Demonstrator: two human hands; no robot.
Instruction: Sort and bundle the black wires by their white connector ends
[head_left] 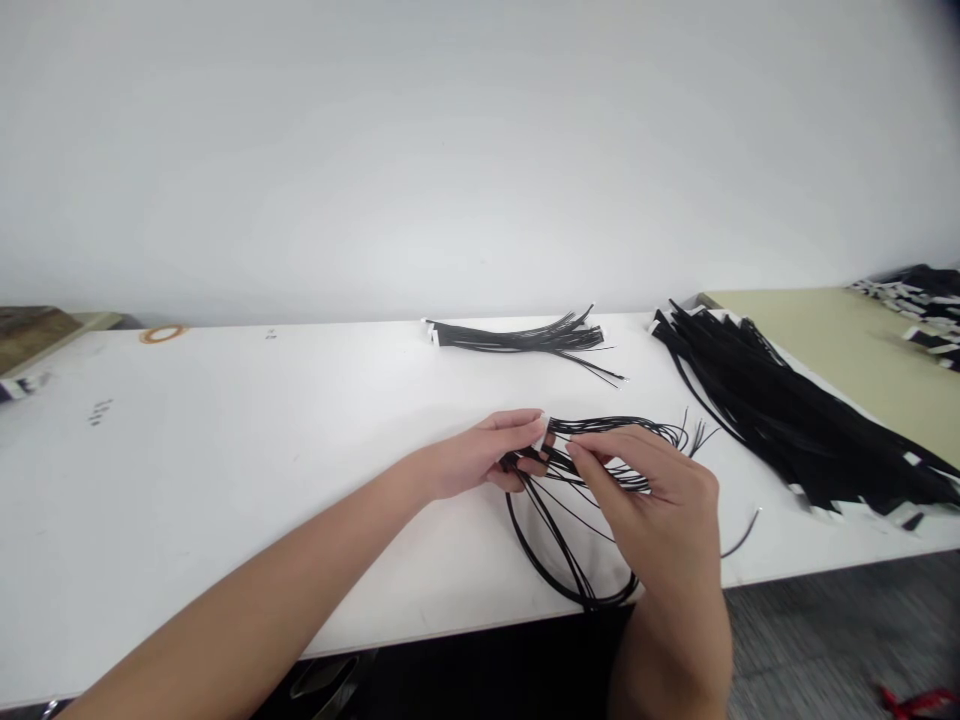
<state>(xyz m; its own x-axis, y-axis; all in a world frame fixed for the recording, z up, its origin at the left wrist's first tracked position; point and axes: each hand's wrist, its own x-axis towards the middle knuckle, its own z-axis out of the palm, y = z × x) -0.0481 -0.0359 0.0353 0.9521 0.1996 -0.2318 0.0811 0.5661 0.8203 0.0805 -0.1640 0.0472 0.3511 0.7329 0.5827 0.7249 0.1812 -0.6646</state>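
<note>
1. The left hand [480,455] was closed on a small white connector [543,434], gripping it between thumb and fingers above the white table [247,460], right of the table's middle and toward its near edge.
2. The right hand [667,495] stood just right of the connector, thumb and forefinger drawn narrow in a pinch on a thin wire [561,437]; whether the wire's end sat inside the connector was too small to tell.
3. A bundle of black wires [615,424] ran right from the connector, passing partly behind the right hand.
4. More black wires formed a loop [586,602] below the left hand, reaching down to the near edge of the table.
5. Farther back, well apart from both hands, a smaller wire bundle [502,337] lay crosswise, with white pieces at its left end and loose wire ends at its right.
6. To the right, a large heap of black cables [780,410] lay slantwise, white pieces showing at its far and near ends.
7. At the far right, dark pieces with white ends [930,290] rested on a yellowish surface [795,320].
8. An orange ring [162,334] lay at the far left.
</note>
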